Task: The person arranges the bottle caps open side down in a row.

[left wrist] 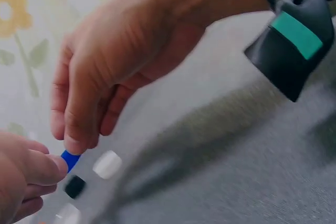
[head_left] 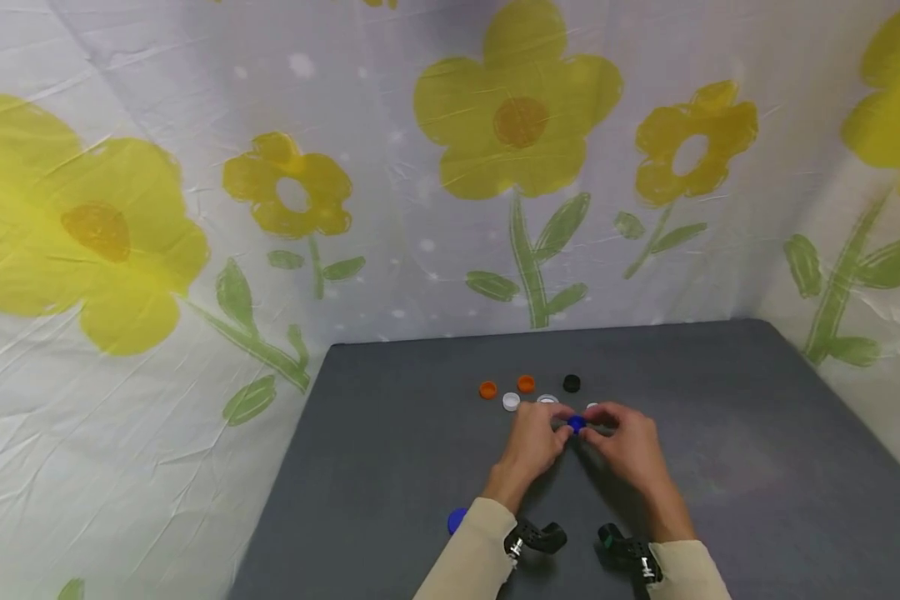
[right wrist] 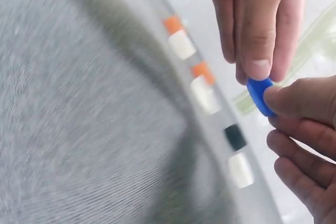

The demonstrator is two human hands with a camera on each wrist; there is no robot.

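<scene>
A small blue round cap (head_left: 577, 424) is held between the two hands over the far half of the grey table (head_left: 375, 467). My left hand (head_left: 534, 437) pinches its left side between thumb and fingers; the right hand (head_left: 630, 446) pinches the right side. In the right wrist view the blue cap (right wrist: 259, 96) is tilted, with both thumbs against it. The left wrist view shows only a blue sliver between the fingertips. Close beyond the hands lie white caps (head_left: 511, 402), some partly covered by the fingers, and a black cap (head_left: 572, 383).
Two orange caps (head_left: 488, 390) lie at the left end of the group of caps. A larger blue disc (head_left: 457, 520) sits by the left sleeve, partly hidden by it. A flower-printed cloth (head_left: 420, 275) hangs behind the table's far edge.
</scene>
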